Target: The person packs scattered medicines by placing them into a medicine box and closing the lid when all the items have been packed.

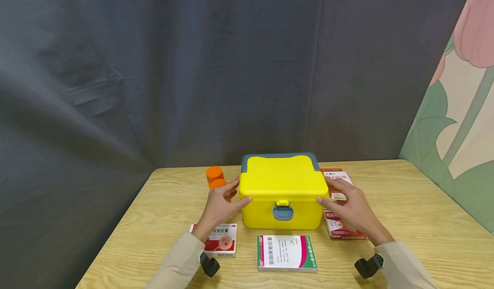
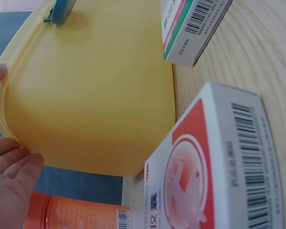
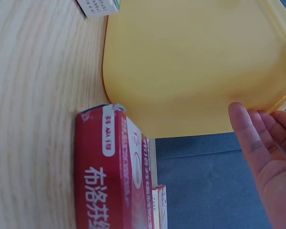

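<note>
A yellow storage box (image 1: 283, 214) with a yellow lid (image 1: 285, 177) and grey-blue trim stands upright mid-table. Its grey-blue latch (image 1: 283, 212) juts out from the front in the left wrist view. My left hand (image 1: 220, 205) holds the lid's left front corner, thumb on the front rim and fingers (image 2: 14, 164) along the side under the rim. At the opposite corner my right hand (image 1: 353, 205) holds the lid the same way, its fingers (image 3: 250, 131) against the side wall. The lid sits level on the box; the inside is hidden.
Orange-capped bottles (image 1: 215, 174) stand behind my left hand. Nearer lies a red-white medicine box (image 1: 225, 239). A green-white medicine box (image 1: 287, 252) lies in front of the storage box. On the right are a red medicine box (image 1: 341, 227) and a white-red box (image 1: 339, 177). A dark curtain (image 1: 231, 66) hangs behind.
</note>
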Available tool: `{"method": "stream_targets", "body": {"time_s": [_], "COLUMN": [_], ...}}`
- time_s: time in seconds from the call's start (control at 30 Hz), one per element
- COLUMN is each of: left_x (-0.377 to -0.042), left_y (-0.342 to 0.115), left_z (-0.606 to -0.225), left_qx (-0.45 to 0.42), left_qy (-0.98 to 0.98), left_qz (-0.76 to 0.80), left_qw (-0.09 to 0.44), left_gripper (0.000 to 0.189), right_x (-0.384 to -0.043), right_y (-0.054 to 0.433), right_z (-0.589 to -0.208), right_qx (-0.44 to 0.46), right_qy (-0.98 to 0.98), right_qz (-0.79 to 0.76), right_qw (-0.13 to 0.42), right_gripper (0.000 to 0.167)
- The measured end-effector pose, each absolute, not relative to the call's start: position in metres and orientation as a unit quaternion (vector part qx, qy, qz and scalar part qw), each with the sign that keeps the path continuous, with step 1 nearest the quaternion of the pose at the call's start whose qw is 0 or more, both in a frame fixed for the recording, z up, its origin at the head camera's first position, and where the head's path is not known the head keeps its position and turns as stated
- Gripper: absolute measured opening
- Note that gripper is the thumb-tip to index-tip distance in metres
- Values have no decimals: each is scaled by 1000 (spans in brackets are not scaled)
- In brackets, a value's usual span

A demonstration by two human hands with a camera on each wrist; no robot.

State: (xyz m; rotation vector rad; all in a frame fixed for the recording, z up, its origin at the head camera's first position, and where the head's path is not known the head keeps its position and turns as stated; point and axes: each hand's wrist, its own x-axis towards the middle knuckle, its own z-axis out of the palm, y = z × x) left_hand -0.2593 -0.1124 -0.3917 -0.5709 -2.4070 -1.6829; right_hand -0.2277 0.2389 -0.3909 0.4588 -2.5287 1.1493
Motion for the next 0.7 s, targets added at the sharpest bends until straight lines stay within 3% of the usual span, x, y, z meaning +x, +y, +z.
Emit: {"method": "stream_targets", "body": {"time_s": [0.7], "left_x": [-259], "left_y": [-112], "left_z": [-385], "left_qx": [-181], "left_qy": [-820], "left_qz": [-538], "left_qw": [75], "left_gripper": [74], "right_x": [-228], "right_y": [240], "right_z": [-385], "right_qx": [170], "right_qy": [-882], "right_qz": [408], "right_qw": [161], "right_gripper": [64]}}
